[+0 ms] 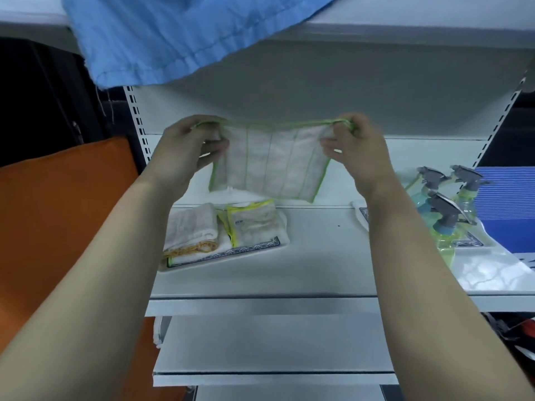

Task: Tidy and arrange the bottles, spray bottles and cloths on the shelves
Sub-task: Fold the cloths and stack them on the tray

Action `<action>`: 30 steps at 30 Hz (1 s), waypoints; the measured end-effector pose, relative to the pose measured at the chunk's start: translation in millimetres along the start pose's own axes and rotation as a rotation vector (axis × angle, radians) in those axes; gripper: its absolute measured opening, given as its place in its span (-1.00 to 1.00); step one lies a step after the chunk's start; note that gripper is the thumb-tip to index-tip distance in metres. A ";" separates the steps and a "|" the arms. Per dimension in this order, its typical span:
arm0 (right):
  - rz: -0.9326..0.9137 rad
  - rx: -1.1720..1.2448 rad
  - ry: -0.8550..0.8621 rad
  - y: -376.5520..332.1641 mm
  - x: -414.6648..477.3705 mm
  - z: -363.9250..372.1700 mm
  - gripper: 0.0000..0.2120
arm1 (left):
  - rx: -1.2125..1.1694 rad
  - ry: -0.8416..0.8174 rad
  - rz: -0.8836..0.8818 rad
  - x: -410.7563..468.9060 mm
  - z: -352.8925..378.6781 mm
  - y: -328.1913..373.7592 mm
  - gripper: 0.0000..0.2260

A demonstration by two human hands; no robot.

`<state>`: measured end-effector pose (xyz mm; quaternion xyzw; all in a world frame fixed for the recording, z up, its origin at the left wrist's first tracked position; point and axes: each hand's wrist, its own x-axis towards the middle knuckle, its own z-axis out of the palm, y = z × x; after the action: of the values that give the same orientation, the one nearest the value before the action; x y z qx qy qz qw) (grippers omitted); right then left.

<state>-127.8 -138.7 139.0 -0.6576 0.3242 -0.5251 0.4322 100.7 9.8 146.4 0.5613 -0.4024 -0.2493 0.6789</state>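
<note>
Head view: left hand (188, 149) and right hand (353, 149) pinch the green-edged cloth (269, 160) taut at centre frame; bare shelf (318, 256) below it.

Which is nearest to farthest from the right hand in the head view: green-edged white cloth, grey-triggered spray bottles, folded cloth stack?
From the right hand:
1. Green-edged white cloth, held at its top corner.
2. Grey-triggered spray bottles, on the shelf's right.
3. Folded cloth stack, lower left on the shelf.
</note>
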 end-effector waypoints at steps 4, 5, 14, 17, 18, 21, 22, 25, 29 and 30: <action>0.064 0.082 -0.036 17.6 -47.8 -18.9 -0.86 | 0.196 -0.036 0.034 -41.1 -16.4 -25.5 -0.83; 0.122 0.066 -0.041 31.4 -65.0 -22.5 -0.84 | 0.269 -0.052 0.002 -55.5 -21.1 -39.6 -0.82; 0.532 -0.402 -0.256 103.4 -140.8 -30.6 -0.86 | 0.540 -0.190 -0.313 -127.7 -39.9 -136.7 -0.76; 0.539 -0.383 -0.248 93.2 -139.4 -29.4 -0.79 | 0.541 -0.142 -0.285 -128.7 -38.9 -128.1 -0.78; 0.544 -0.396 -0.256 90.4 -141.7 -29.9 -0.78 | 0.539 -0.125 -0.274 -130.1 -38.5 -125.5 -0.76; 0.528 -0.433 -0.288 87.5 -145.1 -34.9 -0.80 | 0.542 -0.093 -0.242 -129.7 -38.9 -117.9 -0.80; 0.515 -0.446 -0.293 88.4 -142.7 -35.7 -0.80 | 0.562 -0.079 -0.237 -126.4 -39.3 -117.1 -0.77; 0.454 -0.463 -0.241 93.3 -124.5 -26.1 -0.82 | 0.606 0.000 -0.208 -109.5 -31.5 -111.8 -0.63; 0.375 -0.523 -0.197 114.7 -74.4 -1.8 -0.86 | 0.707 0.136 -0.176 -59.2 -11.6 -116.7 -0.79; 0.378 -0.564 -0.190 118.3 -63.5 3.3 -0.84 | 0.764 0.161 -0.145 -46.0 -7.2 -118.3 -0.84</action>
<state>-136.5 -131.4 5.1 -0.7253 0.5309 -0.2622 0.3512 94.7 21.2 19.9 0.8183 -0.3707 -0.0841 0.4312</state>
